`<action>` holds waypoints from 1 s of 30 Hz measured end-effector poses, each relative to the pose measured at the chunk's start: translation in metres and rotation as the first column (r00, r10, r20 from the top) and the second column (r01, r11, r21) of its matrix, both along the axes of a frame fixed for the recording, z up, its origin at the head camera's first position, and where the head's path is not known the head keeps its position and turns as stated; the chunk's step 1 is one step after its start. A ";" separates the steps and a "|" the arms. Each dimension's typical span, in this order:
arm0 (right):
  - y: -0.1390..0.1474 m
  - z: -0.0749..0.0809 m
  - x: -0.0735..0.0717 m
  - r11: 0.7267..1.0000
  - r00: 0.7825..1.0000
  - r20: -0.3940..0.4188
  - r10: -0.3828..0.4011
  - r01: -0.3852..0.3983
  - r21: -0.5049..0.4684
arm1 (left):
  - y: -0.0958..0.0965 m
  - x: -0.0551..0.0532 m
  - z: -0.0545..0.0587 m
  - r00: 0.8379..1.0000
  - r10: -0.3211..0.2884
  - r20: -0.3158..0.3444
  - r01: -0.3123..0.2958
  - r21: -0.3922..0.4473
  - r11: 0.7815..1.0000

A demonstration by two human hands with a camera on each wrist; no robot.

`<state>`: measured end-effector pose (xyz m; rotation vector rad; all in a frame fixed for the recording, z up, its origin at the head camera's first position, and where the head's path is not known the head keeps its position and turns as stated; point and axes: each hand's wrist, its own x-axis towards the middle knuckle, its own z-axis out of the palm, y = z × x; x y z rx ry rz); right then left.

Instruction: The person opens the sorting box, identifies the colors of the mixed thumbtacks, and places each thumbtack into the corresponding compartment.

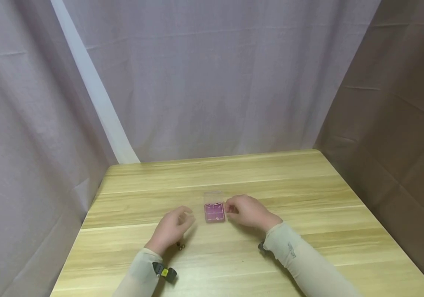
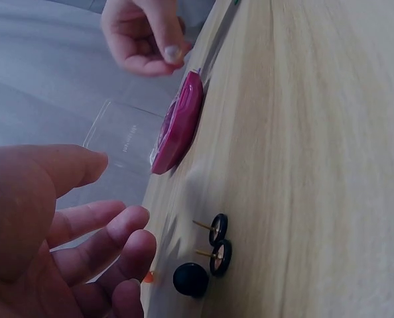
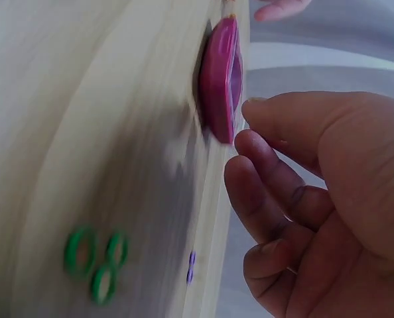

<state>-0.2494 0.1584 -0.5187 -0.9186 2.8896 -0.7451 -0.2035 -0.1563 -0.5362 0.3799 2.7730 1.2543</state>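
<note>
A small pink case (image 1: 214,213), divided into compartments, lies on the table between my two hands. Its clear lid (image 2: 121,136) is swung up at the far side. My left hand (image 1: 171,229) hovers left of the case, fingers loosely bent and thumb apart, holding nothing. Below it are two black discs with gold-coloured pins (image 2: 218,258) and a black round piece (image 2: 190,279). My right hand (image 1: 250,212) is at the case's right edge, its thumb and fingertips bent near one another. Nothing shows between them in the right wrist view; whether they touch the case I cannot tell.
Several green rings (image 3: 104,283) lie on the table near my right hand, blurred, with a small purple piece (image 3: 191,267) beside them. A tiny orange piece (image 2: 149,277) is partly behind my left fingers. Grey curtains (image 1: 226,90) surround the wooden table (image 1: 289,177).
</note>
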 end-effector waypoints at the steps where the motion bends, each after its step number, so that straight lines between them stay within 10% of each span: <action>1: 0.004 0.000 0.001 1.000 1.000 0.006 -0.003 0.003 0.001 | -0.001 0.001 0.000 1.000 0.001 0.002 -0.001 -0.001 1.000; 30: 0.089 -0.001 0.046 0.996 0.999 0.018 -0.045 0.044 0.076 | -0.004 0.005 0.004 1.000 0.029 -0.001 -0.029 -0.024 0.999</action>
